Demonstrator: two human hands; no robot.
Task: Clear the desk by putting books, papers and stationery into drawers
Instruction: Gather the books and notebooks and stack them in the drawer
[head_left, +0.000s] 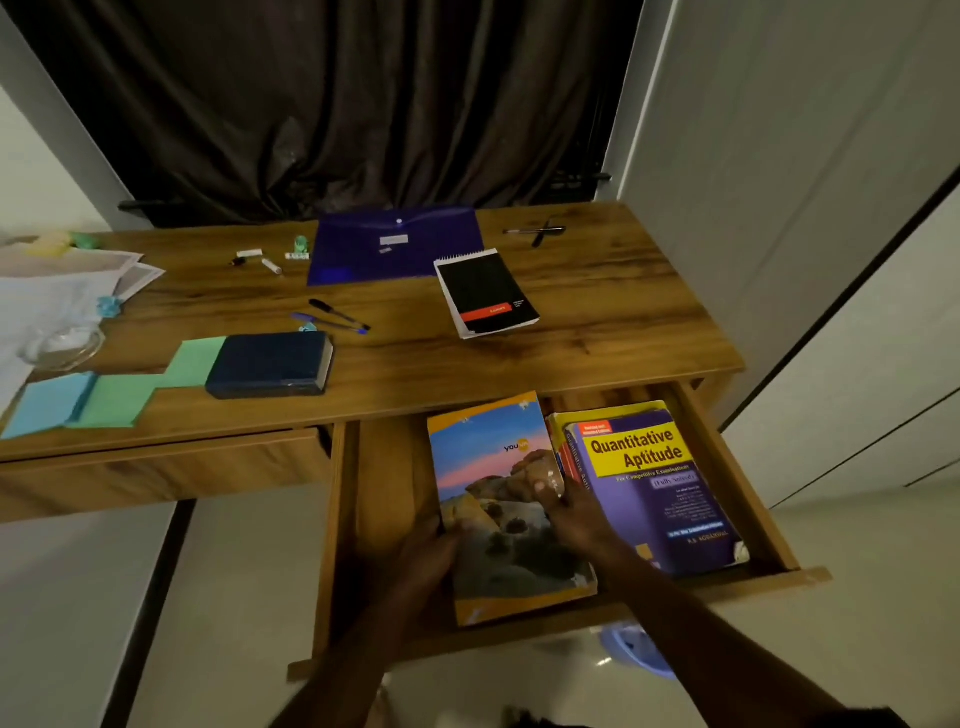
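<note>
Open drawer (740, 483) below surface (597, 343). In drawer's left part: landscape book (488, 467), tilted. Left hand (431, 553) grip curled round its left edge; right hand (576, 514) grip pinching its right edge. In drawer's right part, just beside: purple book (654, 488) atop stack. Beyond drawer, on surface: black notepad (485, 293), blue folder (363, 254), pens (337, 317), dark blue book (270, 364).

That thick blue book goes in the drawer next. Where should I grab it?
Grip the blue book at its right end, from the right: it lies flat, thick enough to pinch, and green paper lies against its left end.
</note>
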